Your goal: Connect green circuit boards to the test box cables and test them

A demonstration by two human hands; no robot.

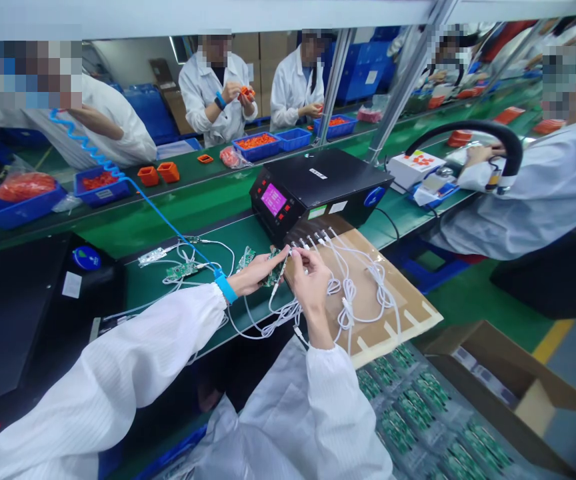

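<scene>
My left hand (258,272), with a blue wrist strap (225,287) on a coiled blue cord, holds a green circuit board (274,268) over the bench. A white cable hangs from the board's lower end. At the board's upper edge my right hand (311,277) is closed in a pinch; what sits between its fingertips is too small to make out. More boards, such as one (182,270) wired to white cables, lie left of my hands. Several white cables (349,293) run from plugs at the black test unit (318,190) over a brown cardboard sheet (408,300).
A second black unit (13,320) stands at the left. Below right are trays of circuit boards (418,407) and an open carton (498,373). Across the green conveyor (193,193), people in white coats handle orange parts beside blue bins (255,145). Another person sits at the right.
</scene>
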